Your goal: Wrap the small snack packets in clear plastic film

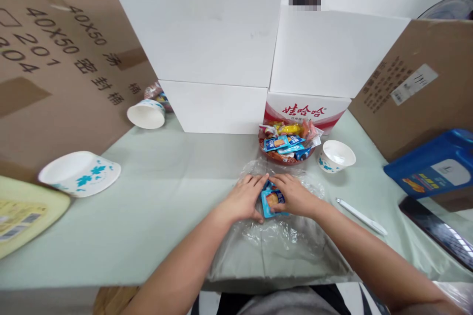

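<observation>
Left hand (pixel 243 200) and right hand (pixel 294 197) hold blue packet (pixel 271 203); box (pixel 306 109) reads 娃哈哈

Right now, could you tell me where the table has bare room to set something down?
Widest: bare cloth between the paper bowl and the left hand. Also the strip before the white boxes. Crowded: snack dish, upright cup, plastic bag and pen around the right hand.
</observation>
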Demonstrator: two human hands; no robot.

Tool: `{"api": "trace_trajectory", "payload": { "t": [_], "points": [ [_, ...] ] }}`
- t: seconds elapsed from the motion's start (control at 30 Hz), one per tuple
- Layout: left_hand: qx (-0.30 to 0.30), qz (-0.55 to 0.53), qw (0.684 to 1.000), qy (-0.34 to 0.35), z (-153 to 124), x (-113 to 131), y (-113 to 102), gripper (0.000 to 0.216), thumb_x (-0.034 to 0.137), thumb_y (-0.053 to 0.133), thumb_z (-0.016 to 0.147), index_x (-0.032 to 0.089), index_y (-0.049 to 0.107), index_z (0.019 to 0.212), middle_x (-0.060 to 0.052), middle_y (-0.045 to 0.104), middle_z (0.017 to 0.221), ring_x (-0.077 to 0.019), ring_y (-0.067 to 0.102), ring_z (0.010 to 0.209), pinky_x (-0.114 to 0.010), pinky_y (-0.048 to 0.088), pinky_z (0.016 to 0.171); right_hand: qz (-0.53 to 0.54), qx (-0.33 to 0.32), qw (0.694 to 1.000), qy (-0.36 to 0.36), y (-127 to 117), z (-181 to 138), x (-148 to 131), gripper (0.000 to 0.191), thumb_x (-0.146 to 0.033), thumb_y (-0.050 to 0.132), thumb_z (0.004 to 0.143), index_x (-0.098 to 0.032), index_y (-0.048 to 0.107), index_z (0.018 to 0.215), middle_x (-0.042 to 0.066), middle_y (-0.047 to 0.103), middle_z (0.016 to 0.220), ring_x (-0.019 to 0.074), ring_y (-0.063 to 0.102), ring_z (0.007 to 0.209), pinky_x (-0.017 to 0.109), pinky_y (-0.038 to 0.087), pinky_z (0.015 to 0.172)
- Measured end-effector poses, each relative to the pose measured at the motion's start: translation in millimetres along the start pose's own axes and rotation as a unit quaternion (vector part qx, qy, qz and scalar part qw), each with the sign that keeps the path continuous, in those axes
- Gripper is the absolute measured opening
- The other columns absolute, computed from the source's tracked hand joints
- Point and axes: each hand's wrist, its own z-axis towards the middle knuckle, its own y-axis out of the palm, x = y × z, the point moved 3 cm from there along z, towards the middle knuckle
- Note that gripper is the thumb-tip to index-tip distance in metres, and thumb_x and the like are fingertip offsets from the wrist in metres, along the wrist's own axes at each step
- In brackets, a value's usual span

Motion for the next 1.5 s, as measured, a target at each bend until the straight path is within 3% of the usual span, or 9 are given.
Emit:
{"api": "trace_trajectory", "payload": {
  "t": [0.17,0.43,0.53,0.67,0.77,0.93,1.17,1.3,1.5],
  "points": [
    [-0.034,0.024,0.999,-0.029,0.0,-7.4,0.0,0.127,0.05,0.085,0.049,0.022,0.017,0.153,-0.011,0.027,0.157,-0.0396,0.015,0.145,-0.053,0.02,0.114,-0.002,-0.026,1.0,0.015,-0.1,0.3,-10.5,0.094,-0.04,0.086,0.058,-0.011,0.044,0.138,0.016,0.057,0.118,0.0323,0.051,0.109,0.046,0.041,0.095],
    [-0.026,0.051,0.996,-0.066,-2.8,-5.1,3.2,0.12,0.056,0.085,0.045,0.022,0.034,0.148,-0.014,0.021,0.158,-0.0421,0.019,0.143,-0.055,0.022,0.113,0.153,-0.035,0.986,0.053,-13.0,-31.7,-1.4,0.039,-0.024,0.076,0.068,-0.02,0.057,0.102,0.001,0.064,0.087,0.0185,0.061,0.077,0.029,0.046,0.069],
    [-0.034,0.05,0.996,-0.069,-1.8,-3.2,4.8,0.12,0.058,0.085,0.045,0.022,0.034,0.148,-0.015,0.02,0.158,-0.0431,0.018,0.143,-0.055,0.022,0.113,0.24,0.103,0.958,0.118,-47.3,-20.1,26.2,0.039,-0.035,0.072,0.072,-0.022,0.054,0.103,-0.004,0.061,0.072,0.0165,0.058,0.065,0.028,0.046,0.062],
    [-0.034,0.046,0.996,-0.061,-1.1,-2.9,4.4,0.117,0.058,0.084,0.047,0.023,0.036,0.147,-0.016,0.024,0.157,-0.0431,0.019,0.143,-0.055,0.023,0.112,0.162,0.335,0.921,0.118,-116.2,18.1,49.9,0.041,-0.045,0.067,0.076,-0.021,0.054,0.106,0.004,0.066,0.093,0.0219,0.061,0.079,0.034,0.047,0.069],
    [-0.026,0.052,0.997,-0.05,-1.5,-3.9,4.2,0.115,0.059,0.084,0.047,0.023,0.037,0.146,-0.017,0.026,0.156,-0.044,0.022,0.141,-0.057,0.024,0.11,-0.007,0.29,0.957,0.006,-136.4,55.0,43.3,0.022,-0.035,0.054,0.089,-0.02,0.06,0.104,0.008,0.066,0.103,0.0246,0.057,0.1,0.039,0.042,0.089],
    [-0.007,0.055,0.998,-0.039,-2.4,-5.2,3.4,0.114,0.061,0.085,0.045,0.023,0.041,0.143,-0.018,0.03,0.154,-0.045,0.026,0.139,-0.057,0.027,0.108,-0.201,0.096,0.974,-0.049,-92.8,86.8,35.7,0.029,-0.04,0.052,0.093,-0.018,0.065,0.107,0.013,0.064,0.112,0.0297,0.05,0.111,0.045,0.036,0.094],
    [0.002,0.054,0.998,-0.038,-4.4,-4.8,3.2,0.113,0.06,0.084,0.046,0.023,0.041,0.143,-0.016,0.03,0.155,-0.0437,0.026,0.139,-0.056,0.027,0.109,-0.108,0.225,0.967,-0.051,-59.1,40.4,12.1,0.04,-0.04,0.042,0.098,-0.017,0.057,0.126,0.014,0.053,0.134,0.0281,0.038,0.13,0.047,0.03,0.108],
    [0.006,0.054,0.998,-0.04,-7.0,-3.5,-0.2,0.114,0.061,0.086,0.043,0.024,0.043,0.142,-0.017,0.03,0.154,-0.0453,0.029,0.137,-0.057,0.03,0.107,-0.084,0.119,0.988,-0.043,-2.9,-21.1,-3.8,0.056,-0.047,0.049,0.093,-0.016,0.047,0.139,0.016,0.041,0.147,0.034,0.023,0.141,0.056,0.025,0.111],
    [0.096,0.044,0.992,-0.073,-1.7,1.0,-15.2,0.038,0.049,0.051,0.092,0.017,0.067,0.104,-0.013,0.065,0.115,-0.0293,0.058,0.108,-0.041,0.046,0.093,-0.069,0.012,0.997,0.038,46.4,-84.3,17.4,0.089,-0.072,0.047,0.082,-0.019,0.028,0.151,0.016,0.023,0.157,0.0412,0.007,0.144,0.063,0.014,0.112]
  ]
}}
